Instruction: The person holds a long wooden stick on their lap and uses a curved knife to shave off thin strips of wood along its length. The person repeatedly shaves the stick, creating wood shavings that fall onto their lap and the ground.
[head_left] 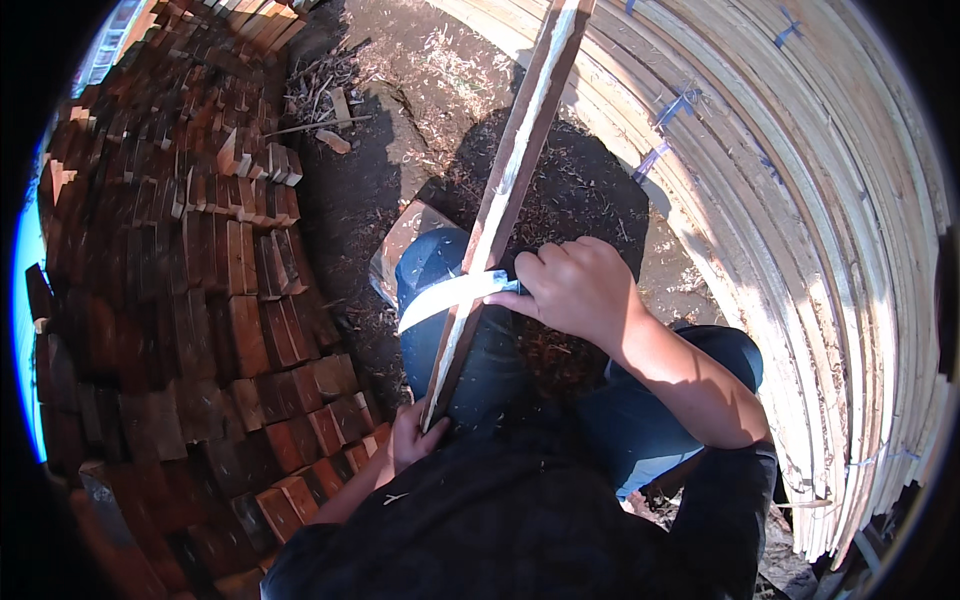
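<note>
A long dark wooden strip (518, 150) with a pale bare streak along its face runs from my lap up past the top edge of the head view. Its near end sits in my left hand (412, 440), fingers wrapped round it close to my body. My right hand (580, 290) is closed on the blue handle of a knife (440, 299). The broad curved blade, glaring white in the sun, lies across the strip, its tip pointing left above my knee. The cutting edge's contact with the wood is too bright to make out.
Stacked reddish-brown wood blocks (210, 260) fill the left side. On the right, long pale wooden strips (740, 200) lie bundled with blue ties (675, 108). Shavings and a loose wood scrap (334, 141) litter the dark ground. A flat brown piece (395, 250) lies beside my knee.
</note>
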